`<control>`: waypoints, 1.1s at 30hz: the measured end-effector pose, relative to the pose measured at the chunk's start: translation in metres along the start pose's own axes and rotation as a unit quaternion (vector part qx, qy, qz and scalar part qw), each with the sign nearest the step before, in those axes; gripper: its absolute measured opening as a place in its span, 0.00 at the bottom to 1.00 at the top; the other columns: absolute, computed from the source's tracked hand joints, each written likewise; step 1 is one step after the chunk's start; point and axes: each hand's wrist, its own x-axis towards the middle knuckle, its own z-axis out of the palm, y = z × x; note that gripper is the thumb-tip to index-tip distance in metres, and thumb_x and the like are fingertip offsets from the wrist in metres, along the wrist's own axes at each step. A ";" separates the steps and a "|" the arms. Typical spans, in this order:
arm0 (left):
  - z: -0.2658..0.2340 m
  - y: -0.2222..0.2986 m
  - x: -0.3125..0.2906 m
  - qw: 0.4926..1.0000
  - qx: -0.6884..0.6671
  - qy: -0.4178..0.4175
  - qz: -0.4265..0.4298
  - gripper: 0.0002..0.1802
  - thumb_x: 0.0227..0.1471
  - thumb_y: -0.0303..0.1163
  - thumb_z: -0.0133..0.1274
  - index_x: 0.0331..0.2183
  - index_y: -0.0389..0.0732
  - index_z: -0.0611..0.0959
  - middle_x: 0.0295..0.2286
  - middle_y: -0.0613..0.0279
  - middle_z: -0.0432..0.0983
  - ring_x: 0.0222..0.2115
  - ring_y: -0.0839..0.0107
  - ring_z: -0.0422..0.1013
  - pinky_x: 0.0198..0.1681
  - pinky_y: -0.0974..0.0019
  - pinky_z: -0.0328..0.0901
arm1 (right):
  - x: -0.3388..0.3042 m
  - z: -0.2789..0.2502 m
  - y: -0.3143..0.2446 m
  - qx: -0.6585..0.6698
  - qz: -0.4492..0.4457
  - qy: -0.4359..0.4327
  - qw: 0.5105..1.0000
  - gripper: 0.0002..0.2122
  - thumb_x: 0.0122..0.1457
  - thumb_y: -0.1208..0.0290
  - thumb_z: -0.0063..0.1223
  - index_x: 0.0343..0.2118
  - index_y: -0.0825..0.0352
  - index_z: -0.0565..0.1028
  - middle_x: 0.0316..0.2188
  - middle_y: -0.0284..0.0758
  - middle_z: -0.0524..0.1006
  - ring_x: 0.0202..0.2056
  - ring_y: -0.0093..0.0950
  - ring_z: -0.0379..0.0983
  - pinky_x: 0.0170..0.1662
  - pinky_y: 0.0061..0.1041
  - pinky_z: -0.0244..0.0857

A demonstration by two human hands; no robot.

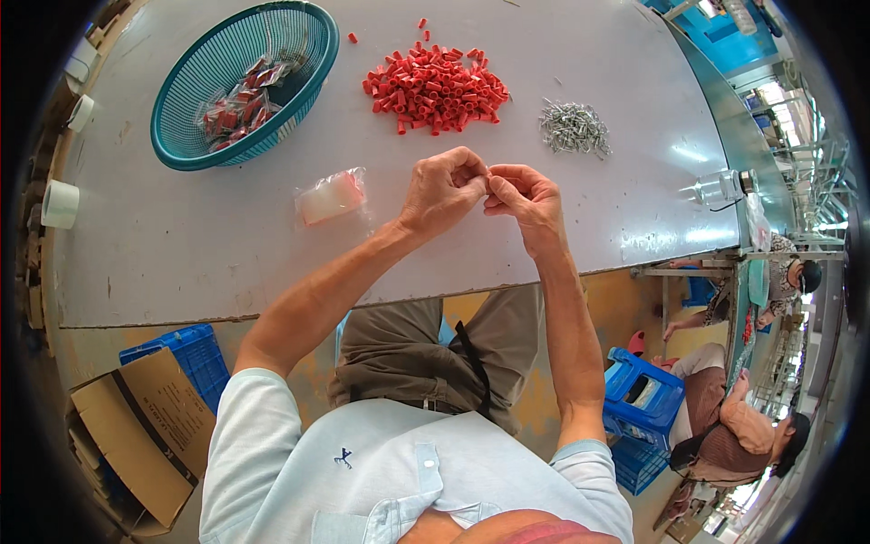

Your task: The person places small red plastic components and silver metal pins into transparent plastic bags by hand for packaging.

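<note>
My left hand (pixel 443 192) and my right hand (pixel 527 204) meet over the table near its front edge, thumbs and forefingers pinched together. Whatever lies between the fingertips is too small or too hidden to name. Just beyond them is a heap of short red plastic sleeves (pixel 435 91), hollow at the end. Right of that heap lies a smaller pile of thin silvery metal pieces (pixel 575 128). A clear plastic bag (pixel 331 198) with a whitish and red content rests left of my left hand.
A teal plastic basket (pixel 168 136) at the far left holds several small clear packets (pixel 240 113) with red pieces. A glass jar (pixel 719 188) lies at the right edge of the table (pixel 227 263). Tape rolls (pixel 60 204) sit at the left edge. Other people work at the right.
</note>
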 end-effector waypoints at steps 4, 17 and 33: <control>0.001 0.002 -0.002 1.000 -0.007 -0.004 -0.012 0.03 0.57 0.20 0.59 0.36 0.34 0.85 0.30 0.65 0.82 0.31 0.82 0.77 0.36 0.74 0.74 | -0.005 0.000 0.003 0.022 -0.015 0.018 0.999 0.09 0.64 0.76 0.62 0.45 0.73 0.81 0.34 0.38 0.84 0.32 0.23 0.81 0.36 0.25 0.81; 0.006 0.006 -0.007 0.998 0.015 -0.047 0.025 0.04 0.55 0.19 0.60 0.35 0.33 0.84 0.29 0.65 0.82 0.31 0.81 0.78 0.34 0.73 0.74 | -0.006 -0.007 0.024 -0.200 -0.151 0.109 0.962 0.04 0.58 0.77 0.64 0.36 0.68 0.81 0.31 0.33 0.82 0.28 0.22 0.79 0.30 0.26 0.75; -0.010 0.012 0.000 0.981 -0.094 -0.088 -0.143 0.09 0.61 0.31 0.58 0.36 0.34 0.85 0.26 0.65 0.80 0.25 0.80 0.73 0.28 0.74 0.69 | -0.028 -0.003 -0.017 -0.297 -0.262 0.077 0.915 0.06 0.60 0.76 0.66 0.38 0.69 0.84 0.35 0.37 0.83 0.34 0.29 0.83 0.40 0.30 0.77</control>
